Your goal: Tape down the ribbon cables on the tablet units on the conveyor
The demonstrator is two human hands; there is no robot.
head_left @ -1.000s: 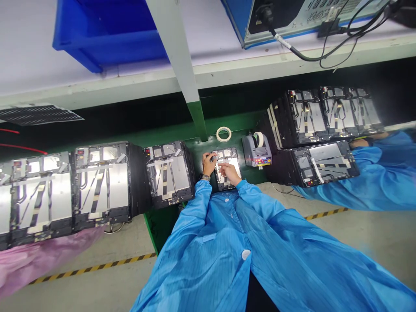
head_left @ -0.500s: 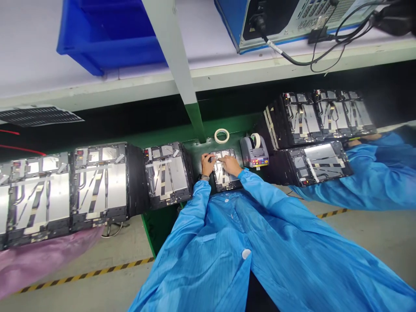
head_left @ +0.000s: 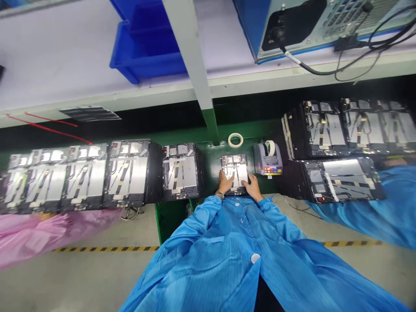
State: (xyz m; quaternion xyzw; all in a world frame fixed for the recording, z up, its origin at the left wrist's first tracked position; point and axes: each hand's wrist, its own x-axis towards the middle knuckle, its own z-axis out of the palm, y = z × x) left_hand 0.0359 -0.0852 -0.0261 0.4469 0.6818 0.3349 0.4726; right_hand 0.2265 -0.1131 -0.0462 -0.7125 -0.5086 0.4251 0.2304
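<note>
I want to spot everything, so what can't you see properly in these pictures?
All in the head view:
The middle of the electronic panel is partly covered by the left hand and the right hand.
The blue bin is cut off by the top edge.
The metal machine's lettering is cut off and too small.
The tape dispenser's buttons are too small to read.
The co-worker's blue sleeve is blurred, and its hand is cut off.

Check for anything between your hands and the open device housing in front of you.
Nothing visible stands in the way: the left hand and right hand both rest directly on the lower part of the open device housing. The tape dispenser stands to its right, apart from it.
</note>
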